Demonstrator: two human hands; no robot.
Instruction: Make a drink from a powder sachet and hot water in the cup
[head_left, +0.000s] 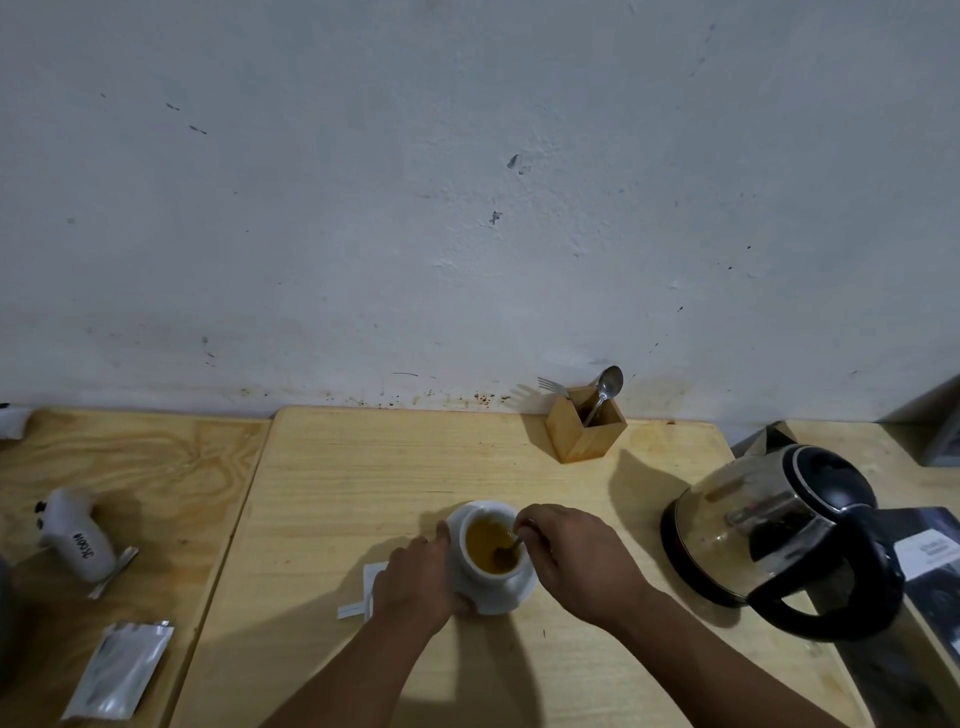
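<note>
Inside cup (482, 577), spoon (512, 546) leaning toward right hand (576, 561), left hand (415, 577) gripping saucer (511, 597)

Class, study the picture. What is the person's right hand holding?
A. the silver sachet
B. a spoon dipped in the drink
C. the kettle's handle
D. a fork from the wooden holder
B: the right hand pinches a spoon whose bowl sits in the brown drink in the cup, while the left hand grips the saucer; the kettle stands untouched on the right.
</note>
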